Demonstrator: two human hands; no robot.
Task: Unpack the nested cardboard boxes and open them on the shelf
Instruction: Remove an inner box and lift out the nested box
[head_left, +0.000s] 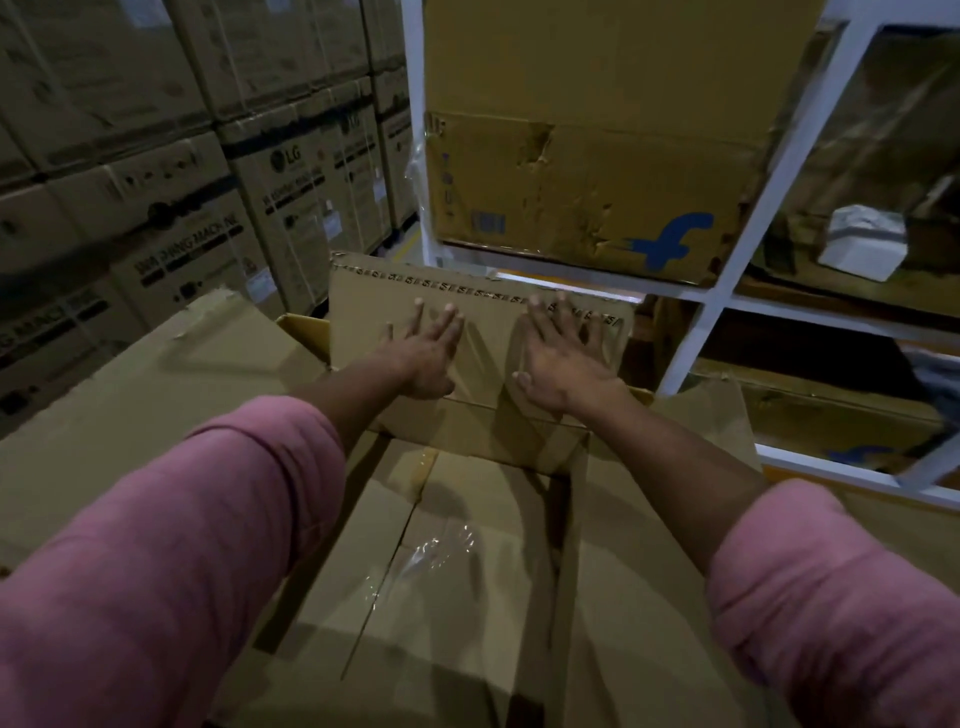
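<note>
Left hand (428, 353), right hand (563, 358) flat, fingers spread, pressing far flap (467, 312) of open box (467, 545) (nothing gripped); flap's long axis crosswise, leaning toward shelf frame (779, 171).

Head view of the person's two forearms. Left sleeve (171, 561): pink, soft knit-like fabric, pushed up and bunched in a thick rolled fold below the elbow, leaving the forearm bare. Right sleeve (836, 597): same pink fabric, likewise gathered in a rounded cuff-like roll. Left hand (428, 351) and right hand (563, 358): bare, no gloves; no rings, watch or bands discernible in the dim light.
</note>
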